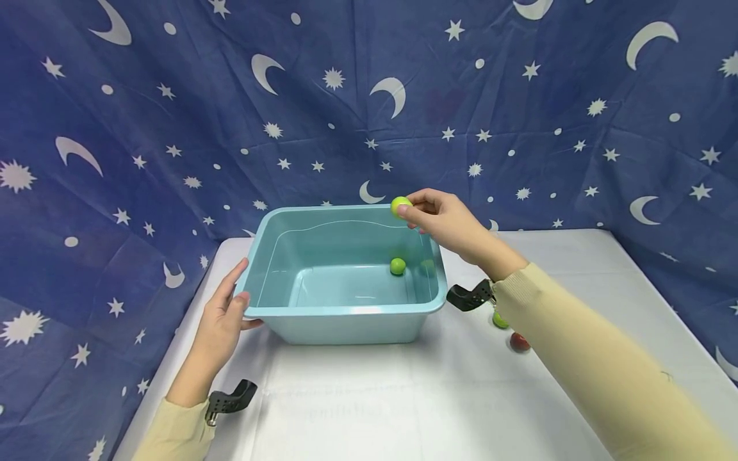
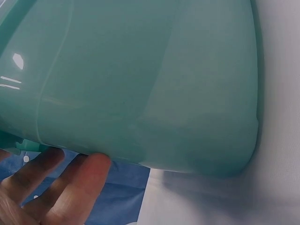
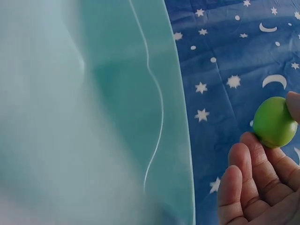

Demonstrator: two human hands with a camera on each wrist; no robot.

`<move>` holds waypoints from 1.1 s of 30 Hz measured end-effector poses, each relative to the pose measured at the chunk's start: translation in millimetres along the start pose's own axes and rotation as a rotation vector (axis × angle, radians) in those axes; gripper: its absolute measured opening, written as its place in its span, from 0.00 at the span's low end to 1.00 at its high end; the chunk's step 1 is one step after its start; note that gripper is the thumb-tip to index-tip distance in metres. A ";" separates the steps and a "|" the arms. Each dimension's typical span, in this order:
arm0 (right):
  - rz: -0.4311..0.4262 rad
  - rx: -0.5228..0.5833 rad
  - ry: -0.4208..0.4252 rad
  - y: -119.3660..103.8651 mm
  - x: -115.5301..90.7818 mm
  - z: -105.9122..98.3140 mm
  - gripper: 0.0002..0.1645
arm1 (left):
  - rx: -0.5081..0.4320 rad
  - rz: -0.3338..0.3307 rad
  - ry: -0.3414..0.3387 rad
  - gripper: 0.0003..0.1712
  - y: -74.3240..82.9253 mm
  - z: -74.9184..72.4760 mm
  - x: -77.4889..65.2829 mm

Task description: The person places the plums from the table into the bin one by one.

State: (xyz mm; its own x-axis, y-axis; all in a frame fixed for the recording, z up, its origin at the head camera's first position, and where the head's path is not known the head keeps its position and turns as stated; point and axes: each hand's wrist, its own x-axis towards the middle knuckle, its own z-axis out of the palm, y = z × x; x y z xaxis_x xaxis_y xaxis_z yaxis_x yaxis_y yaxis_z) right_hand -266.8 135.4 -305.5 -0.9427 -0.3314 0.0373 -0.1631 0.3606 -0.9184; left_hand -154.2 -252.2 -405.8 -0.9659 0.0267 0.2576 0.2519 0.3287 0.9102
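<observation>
"Fingers of the right hand (image 1: 446, 221) are pinching a small, shiny, round green ball (image 1: 400, 205), thumb on one side and fingertips on the other. See it?"

"I do. Where is it against that light blue, rectangular plastic tub (image 1: 346, 328)?"

"Up by the tub's far rim, toward its right end. I can't tell whether it's over the inside or just beyond the edge."

"And the left hand (image 1: 216, 320)?"

"Gripping the tub at its left end, near the front corner, thumb over the rim and fingers against the outside wall."

"I spot a second round green ball (image 1: 397, 266) as well."

"Yes, inside the tub, low down near its right wall. To the right of the tub, outside it, a third green ball (image 1: 500, 320) and a dark red round one (image 1: 519, 342) lie near each other, both partly covered by the cream knitted sleeve (image 1: 576, 346)."

"All on that white-covered surface (image 1: 346, 403)."

"With a deep blue moon-and-star cloth (image 1: 346, 64) hanging behind the tub."
</observation>
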 end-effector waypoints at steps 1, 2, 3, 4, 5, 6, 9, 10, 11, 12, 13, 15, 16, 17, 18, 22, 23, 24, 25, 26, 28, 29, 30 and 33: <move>0.000 0.001 -0.007 -2.1 2.9 3.4 0.31 | -0.001 -0.001 0.002 0.30 -0.6 -0.2 -0.2; -0.001 0.004 -0.013 -4.3 5.8 6.9 0.30 | 0.000 -0.003 0.001 0.30 -1.4 -0.4 -0.4; 0.001 0.005 -0.019 -6.8 8.3 10.5 0.29 | -0.001 -0.004 0.001 0.30 -2.1 -0.5 -0.4; 0.002 0.005 -0.025 -9.2 10.7 14.4 0.29 | -0.001 -0.005 0.000 0.30 -2.9 -0.5 -0.4; -0.001 0.006 -0.031 -11.5 12.9 18.2 0.28 | 0.000 -0.006 -0.001 0.30 -3.6 -0.6 -0.4; -0.003 0.007 -0.036 -13.7 15.1 22.0 0.28 | -0.001 -0.007 -0.002 0.30 -4.4 -0.6 -0.2; -0.011 0.007 -0.049 -18.9 21.7 33.5 0.26 | -0.001 -0.008 -0.001 0.30 -6.1 -0.7 0.2; -0.013 0.004 -0.054 -19.9 24.2 37.1 0.25 | -0.003 -0.008 0.000 0.30 -6.5 -0.8 0.3; -0.012 0.001 -0.058 -20.5 26.8 40.5 0.24 | -0.005 -0.007 0.001 0.30 -6.8 -0.8 0.3; -0.009 0.002 -0.065 -21.1 29.3 43.9 0.24 | -0.006 -0.007 0.003 0.30 -7.0 -0.8 0.3; -0.005 -0.001 -0.073 -21.4 31.7 47.1 0.24 | -0.004 -0.006 0.005 0.30 -7.2 -0.9 0.1; 0.005 -0.015 -0.092 -21.3 36.3 52.9 0.24 | -0.003 -0.007 0.006 0.30 -7.1 -0.8 -0.1; 0.010 -0.025 -0.100 -21.2 38.1 55.3 0.24 | -0.002 -0.008 0.007 0.30 -7.0 -0.6 -0.2; 0.014 -0.031 -0.108 -20.8 39.6 57.3 0.25 | -0.001 -0.010 0.006 0.30 -6.9 -0.5 -0.2; 0.017 -0.037 -0.117 -20.4 41.0 59.0 0.24 | -0.001 -0.010 0.006 0.29 -6.8 -0.3 -0.1; 0.036 -0.075 -0.132 -16.2 46.0 63.0 0.24 | -0.010 -0.008 0.006 0.29 -6.3 0.3 1.0; 0.042 -0.084 -0.136 -14.9 46.9 63.5 0.24 | -0.015 -0.006 0.005 0.29 -6.3 0.4 1.3; 0.049 -0.098 -0.142 -13.4 47.7 64.0 0.24 | -0.015 -0.004 0.006 0.29 -6.3 0.4 1.5; 0.056 -0.111 -0.150 -12.0 48.5 64.5 0.24 | -0.014 -0.002 0.007 0.29 -6.1 0.3 1.6; 0.064 -0.125 -0.159 -10.2 49.1 65.0 0.24 | -0.013 -0.001 0.008 0.29 -6.1 0.3 1.7; 0.080 -0.155 -0.179 -7.0 49.8 66.1 0.24 | -0.010 0.001 0.011 0.29 -6.0 0.1 1.7; 0.086 -0.175 -0.188 -5.2 50.3 66.6 0.24 | -0.007 0.002 0.012 0.29 -6.0 -0.1 1.6; 0.092 -0.191 -0.199 -3.7 50.7 67.3 0.24 | -0.006 0.003 0.013 0.29 -6.1 -0.2 1.6; 0.113 -0.248 -0.237 0.2 50.6 69.7 0.24 | -0.009 0.007 0.011 0.29 -6.9 -1.2 1.4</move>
State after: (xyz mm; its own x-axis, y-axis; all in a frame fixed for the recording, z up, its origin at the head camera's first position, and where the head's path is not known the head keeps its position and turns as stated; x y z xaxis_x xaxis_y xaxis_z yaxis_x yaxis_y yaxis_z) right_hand -294.2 57.9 -331.2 -0.8698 -0.4600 -0.1787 -0.1545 0.5977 -0.7867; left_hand -157.2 -255.6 -411.3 -0.9634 0.0185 0.2675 0.2591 0.3202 0.9112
